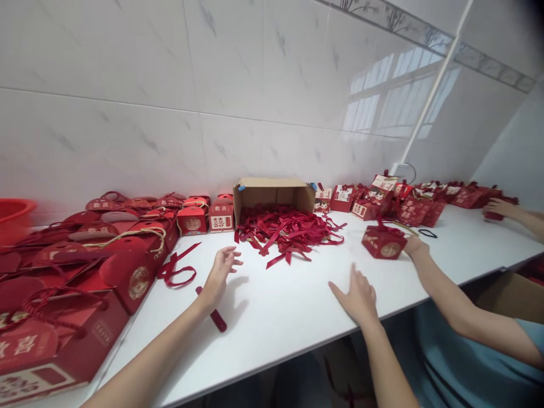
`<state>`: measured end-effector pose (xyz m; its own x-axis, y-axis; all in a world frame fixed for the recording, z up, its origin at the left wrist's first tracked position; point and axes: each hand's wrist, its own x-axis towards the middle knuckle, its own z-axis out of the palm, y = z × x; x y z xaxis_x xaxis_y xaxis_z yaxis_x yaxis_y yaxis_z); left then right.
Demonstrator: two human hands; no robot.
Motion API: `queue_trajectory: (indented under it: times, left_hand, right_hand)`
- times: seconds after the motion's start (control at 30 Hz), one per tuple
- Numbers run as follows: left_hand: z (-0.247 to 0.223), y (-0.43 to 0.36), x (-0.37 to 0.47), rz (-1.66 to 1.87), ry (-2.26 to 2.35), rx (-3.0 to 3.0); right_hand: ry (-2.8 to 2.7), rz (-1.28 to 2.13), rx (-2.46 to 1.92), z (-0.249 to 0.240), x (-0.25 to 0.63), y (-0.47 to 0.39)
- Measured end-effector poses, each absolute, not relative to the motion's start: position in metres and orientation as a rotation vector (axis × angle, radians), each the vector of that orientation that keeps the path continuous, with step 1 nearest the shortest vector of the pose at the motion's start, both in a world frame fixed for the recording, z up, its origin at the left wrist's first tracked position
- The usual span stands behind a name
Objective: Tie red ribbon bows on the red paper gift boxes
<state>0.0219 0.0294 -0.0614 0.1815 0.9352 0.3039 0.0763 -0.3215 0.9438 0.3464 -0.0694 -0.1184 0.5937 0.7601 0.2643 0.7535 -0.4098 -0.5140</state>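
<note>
Two empty hands: the left hand (pixel 217 279) and right hand (pixel 359 297) are apart before the cardboard box (pixel 275 183), fingers loosely spread. Its mouth faces them, likely so the crimson ribbons (pixel 285 231) spilling out lie within easy reach on the bench (pixel 274 311).

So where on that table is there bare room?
Mainly on the table between the left hand and right hand, from the ribbon pile to the near edge; a smaller patch separates the pile from the red box at the co-worker's hand. The left end and back are crowded with gift boxes.
</note>
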Motion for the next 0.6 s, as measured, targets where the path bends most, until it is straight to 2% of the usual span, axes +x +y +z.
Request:
queue_trajectory:
  times: [0.1,0.4,0.53,0.6]
  left_hand:
    - [-0.062,0.027,0.023,1.182,1.041,1.699]
    - [-0.066,0.018,0.032,1.017,1.146,2.068]
    - [-0.025,0.000,0.010,1.298,1.259,2.511]
    - [0.004,-0.014,-0.022,1.393,1.480,2.505]
  right_hand:
    - [-1.496,0.116,-2.266,-0.127,0.346,-0.068]
    - [-1.521,0.126,-2.277,-0.125,0.348,-0.069]
    - [-1.520,0.139,-2.271,-0.125,0.350,-0.070]
    - [-1.525,0.152,-2.276,-0.125,0.352,-0.071]
